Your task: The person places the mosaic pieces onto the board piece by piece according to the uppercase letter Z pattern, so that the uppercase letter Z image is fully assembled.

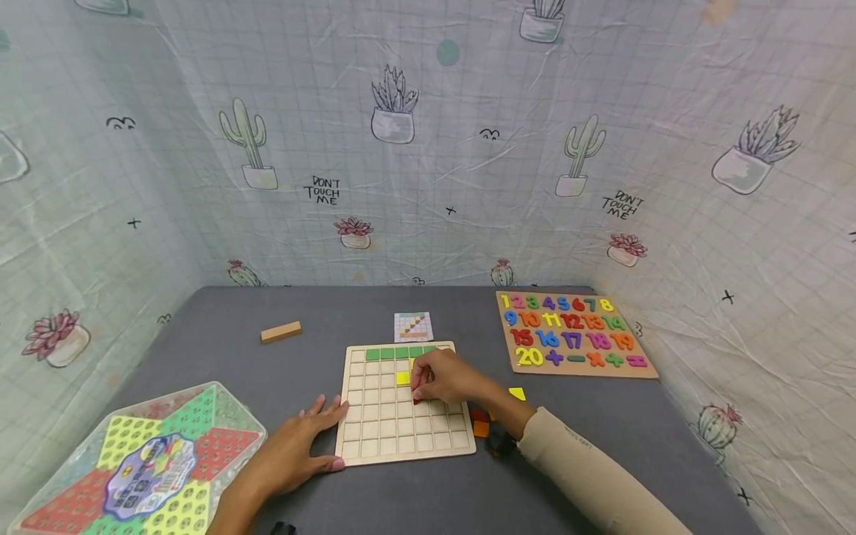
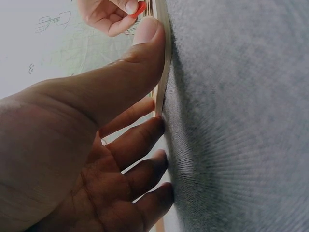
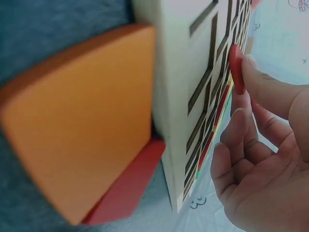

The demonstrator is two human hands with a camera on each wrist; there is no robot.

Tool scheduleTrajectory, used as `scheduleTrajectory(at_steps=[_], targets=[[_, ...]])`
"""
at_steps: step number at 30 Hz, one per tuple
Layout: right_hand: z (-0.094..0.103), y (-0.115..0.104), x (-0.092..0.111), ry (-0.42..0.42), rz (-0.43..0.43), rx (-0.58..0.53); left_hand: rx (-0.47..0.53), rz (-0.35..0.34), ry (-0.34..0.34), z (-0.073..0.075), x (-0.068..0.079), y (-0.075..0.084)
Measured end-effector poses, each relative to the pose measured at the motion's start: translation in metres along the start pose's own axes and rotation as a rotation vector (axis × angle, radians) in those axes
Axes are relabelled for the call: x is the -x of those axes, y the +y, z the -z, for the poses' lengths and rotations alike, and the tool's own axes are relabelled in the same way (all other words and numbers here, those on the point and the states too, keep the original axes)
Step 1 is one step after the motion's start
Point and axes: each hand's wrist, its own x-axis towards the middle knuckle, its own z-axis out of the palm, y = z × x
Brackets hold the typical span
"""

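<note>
Right hand: the right hand pinched a red tile between thumb and fingertip, over the upper right part of the wooden grid board; I couldn't tell whether the tile touched the board.
Left hand: the left hand lay with fingers spread and relaxed, touching the board's left edge, thumb at its near left corner.
Tiles on the board: a row of green tiles ran along its far edge; a yellow tile sat just left of the right fingers.
Loose tiles: an orange tile overlapped another red one just beside the board's right edge.
Beyond the board: a pattern card behind it, a number puzzle far right.
Slip risk: a tile pinched so thinly could, I judged, twist and land across a ridge.
Shift risk: a hard push might slide the board, since the left hand only touched its edge.
</note>
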Motion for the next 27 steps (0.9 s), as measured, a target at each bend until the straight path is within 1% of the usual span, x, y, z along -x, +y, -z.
scheduleTrajectory(at_steps=[5,14,19,24,27], targets=[[-0.001,-0.003,-0.004,0.026,0.010,0.034,-0.002,0.001,0.003,0.001,0.000,0.001],[-0.002,-0.010,-0.009,0.047,-0.013,-0.011,0.001,0.000,0.002,-0.001,-0.001,0.000],[-0.009,-0.013,-0.013,0.056,-0.046,0.026,0.011,0.004,-0.005,-0.002,0.000,0.001],[-0.013,-0.009,-0.016,0.070,-0.036,0.088,0.008,0.003,-0.007,-0.001,-0.001,0.002],[-0.013,-0.007,-0.018,0.085,-0.049,0.120,0.002,0.004,-0.003,0.001,-0.001,0.002]])
